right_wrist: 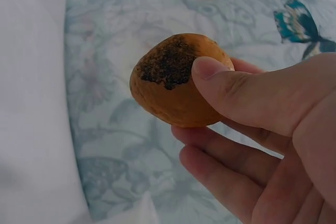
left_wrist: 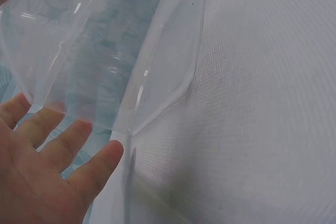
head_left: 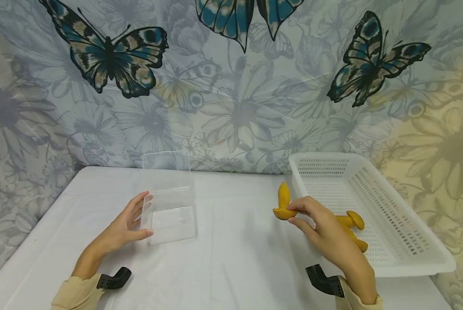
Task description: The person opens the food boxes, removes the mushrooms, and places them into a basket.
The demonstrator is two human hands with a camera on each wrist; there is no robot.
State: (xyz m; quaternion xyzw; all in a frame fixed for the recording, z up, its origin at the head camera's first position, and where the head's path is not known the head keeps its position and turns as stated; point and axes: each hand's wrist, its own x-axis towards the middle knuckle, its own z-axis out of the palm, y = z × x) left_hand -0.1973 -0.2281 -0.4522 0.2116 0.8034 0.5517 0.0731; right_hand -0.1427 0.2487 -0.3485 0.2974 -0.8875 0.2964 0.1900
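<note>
My left hand [head_left: 125, 224] is at the left side of a clear plastic box [head_left: 173, 224], thumb near its front corner and fingertips farther back. In the left wrist view the fingertips [left_wrist: 113, 150] meet the edge of the clear plastic. A see-through panel [head_left: 165, 160] rises at the box's back. Beside the basket, my right hand [head_left: 328, 232] pinches a yellow toy mushroom [head_left: 283, 200] by its cap, stem pointing up. A dark speckled patch marks the cap [right_wrist: 157, 90] in the right wrist view, with the thumb across it.
A white perforated basket [head_left: 413, 258] stands on the right, with more yellow mushrooms [head_left: 355, 219] inside, partly behind my right hand. White cloth covers the table [head_left: 227, 258]. Behind it hangs a flower-and-butterfly patterned cloth [head_left: 239, 112].
</note>
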